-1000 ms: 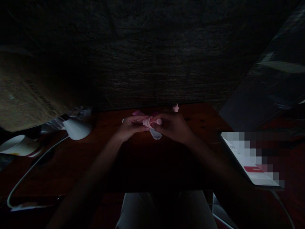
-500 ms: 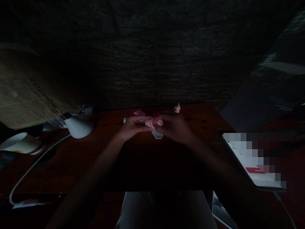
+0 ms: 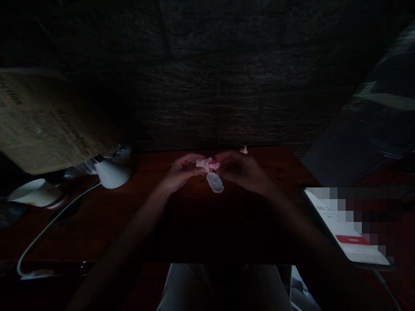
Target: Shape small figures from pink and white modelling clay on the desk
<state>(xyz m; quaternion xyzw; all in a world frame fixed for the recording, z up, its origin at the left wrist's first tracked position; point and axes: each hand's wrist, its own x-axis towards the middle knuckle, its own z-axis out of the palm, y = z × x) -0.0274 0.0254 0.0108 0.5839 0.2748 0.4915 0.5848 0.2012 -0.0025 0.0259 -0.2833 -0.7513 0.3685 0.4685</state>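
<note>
Both hands meet over the middle of the table, with a soft, crumpled pink piece between them; its material is hard to tell in the dim light. My left hand pinches its left end between thumb and fingers. At the other end, the fingers of my right hand close on the piece, partly hiding it. A small magenta bit shows behind the pink one, near my right fingertips. Just below the hands lies a pale, translucent oval piece. Another small pink piece sits beyond my right hand, partly covered.
On the left stand a white cone-shaped object with a white cable, a paper cup on its side, and a printed brown paper bag. A lit tablet-like screen is at the right edge. A dark brick wall rises behind the table.
The hands have drawn slightly apart, and the pink piece looks more spread out between them. The pale oval is more exposed. A magenta piece beyond my left hand no longer shows.
</note>
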